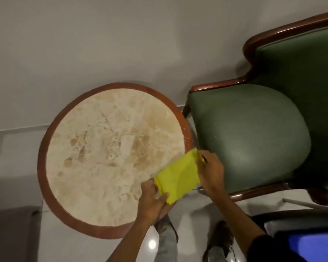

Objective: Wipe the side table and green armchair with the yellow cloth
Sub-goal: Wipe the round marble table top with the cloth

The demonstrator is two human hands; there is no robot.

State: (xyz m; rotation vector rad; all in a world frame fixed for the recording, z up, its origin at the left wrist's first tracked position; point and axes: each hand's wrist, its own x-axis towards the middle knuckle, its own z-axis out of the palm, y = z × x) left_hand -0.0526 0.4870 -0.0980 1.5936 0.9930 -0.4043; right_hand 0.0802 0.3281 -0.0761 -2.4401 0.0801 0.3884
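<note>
Yellow cloth point(178, 176) stretched taut over side table point(45, 148) rim at four o'clock, left hand point(153, 197) and right hand point(209, 171) fingers pinching opposite ends, probably folding before wiping, green armchair point(254, 140) just beside, at three o'clock.

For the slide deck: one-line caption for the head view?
Both hands, left hand and right hand, stretch a yellow cloth between round marble-topped side table and green armchair.

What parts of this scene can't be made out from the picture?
- Head view: the green armchair is cut off by the right edge.
- The round marble side table hides its own legs.
- The folded yellow cloth: its ends are covered by the left hand and right hand.
</note>
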